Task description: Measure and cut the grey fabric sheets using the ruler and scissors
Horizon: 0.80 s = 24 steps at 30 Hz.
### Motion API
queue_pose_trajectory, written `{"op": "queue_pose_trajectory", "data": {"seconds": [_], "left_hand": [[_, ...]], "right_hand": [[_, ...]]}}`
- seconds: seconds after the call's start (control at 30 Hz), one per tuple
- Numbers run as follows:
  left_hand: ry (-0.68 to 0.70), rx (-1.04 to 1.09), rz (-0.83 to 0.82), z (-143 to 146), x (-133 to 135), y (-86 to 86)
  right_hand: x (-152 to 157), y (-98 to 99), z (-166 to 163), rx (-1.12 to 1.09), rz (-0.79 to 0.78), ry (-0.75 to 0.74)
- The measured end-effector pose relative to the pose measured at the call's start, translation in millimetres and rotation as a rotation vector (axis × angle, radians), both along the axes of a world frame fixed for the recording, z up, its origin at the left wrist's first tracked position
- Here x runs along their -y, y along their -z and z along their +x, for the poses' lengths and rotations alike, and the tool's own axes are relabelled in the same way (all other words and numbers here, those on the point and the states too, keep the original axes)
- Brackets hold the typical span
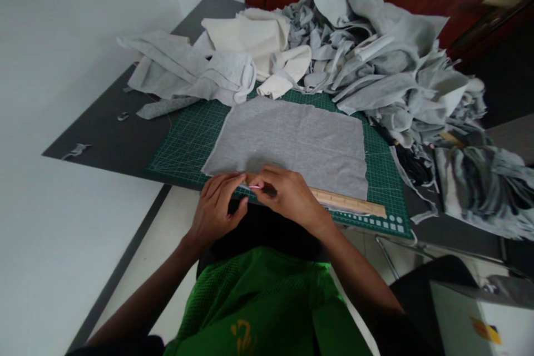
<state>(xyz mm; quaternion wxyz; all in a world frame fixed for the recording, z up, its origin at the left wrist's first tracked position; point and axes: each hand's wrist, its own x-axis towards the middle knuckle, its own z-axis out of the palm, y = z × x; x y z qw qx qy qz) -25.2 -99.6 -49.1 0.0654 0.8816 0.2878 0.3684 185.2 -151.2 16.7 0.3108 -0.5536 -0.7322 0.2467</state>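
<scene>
A grey fabric piece (292,139) lies spread on the green cutting mat (183,144), with a wooden ruler (350,203) along its near edge. My left hand (217,206) rests over the ruler's left end, fingers stretched out and thumb apart, pressing down. Close beside it, my right hand (287,192) is closed in a pinch on a thin pinkish-white stick (254,186) at the ruler's edge. Its exact kind is too small to tell. Both hands cover the ruler's left part. A narrow fabric edge shows below the ruler on the right.
Grey scraps (387,61) are heaped at the back right, beside cream fabric (246,33) and loose grey pieces (187,67). A folded fabric stack (484,189) stands at the right. A white wall (75,55) borders the dark table (112,128) on the left.
</scene>
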Motion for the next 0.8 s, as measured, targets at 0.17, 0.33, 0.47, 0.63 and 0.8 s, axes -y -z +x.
{"op": "queue_pose_trajectory", "data": {"seconds": [0.17, 0.33, 0.47, 0.63, 0.8], "left_hand": [[0.035, 0.021, 0.058, -1, -4, 1.0], [0.026, 0.058, 0.060, 1, -5, 4.9], [0.005, 0.084, 0.060, 4, -4, 9.5], [-0.011, 0.092, 0.098, 9, -4, 10.9], [0.010, 0.113, 0.131, 11, -5, 10.0]], "right_hand": [[-8, 0.3, -7, 0.083, -0.018, 0.001], [-9, 1.4, -9, 0.081, 0.009, 0.010], [-8, 3.4, -10, 0.085, 0.017, 0.021], [-8, 1.4, -10, 0.090, -0.015, 0.021], [-8, -4.5, -9, 0.103, -0.043, 0.030]]}}
